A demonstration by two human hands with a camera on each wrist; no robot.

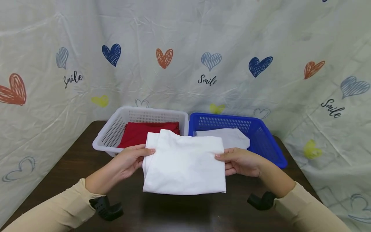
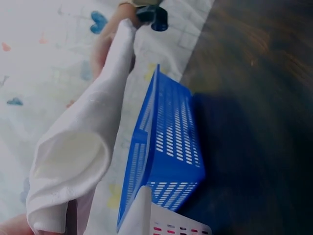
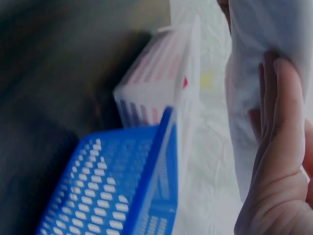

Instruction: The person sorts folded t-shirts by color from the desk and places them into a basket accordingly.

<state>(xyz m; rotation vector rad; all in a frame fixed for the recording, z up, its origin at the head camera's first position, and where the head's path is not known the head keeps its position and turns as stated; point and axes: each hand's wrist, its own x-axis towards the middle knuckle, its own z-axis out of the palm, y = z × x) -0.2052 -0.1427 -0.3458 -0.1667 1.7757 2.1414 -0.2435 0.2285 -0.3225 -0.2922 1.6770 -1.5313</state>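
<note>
A folded white cloth [image 1: 185, 164] is held up level in front of the baskets, above the table. My left hand [image 1: 131, 161] pinches its left edge, thumb on top and fingers underneath. On the opposite edge my right hand [image 1: 242, 162] grips it the same way; the right wrist view shows those fingers [image 3: 288, 103] flat against the underside. From the left wrist, the folded layers of the cloth [image 2: 83, 142] appear edge-on, with a rounded fold at the near end. Whether it is a garment cannot be told.
Behind the cloth, a white basket [image 1: 99, 143] holds folded red cloth [image 1: 136, 132]. Touching or nearly touching it on the right, a blue basket [image 1: 269, 145] contains another white cloth [image 1: 232, 137]. Both stand on a dark wooden table [image 1: 72, 158] before a heart-printed curtain [image 1: 182, 25].
</note>
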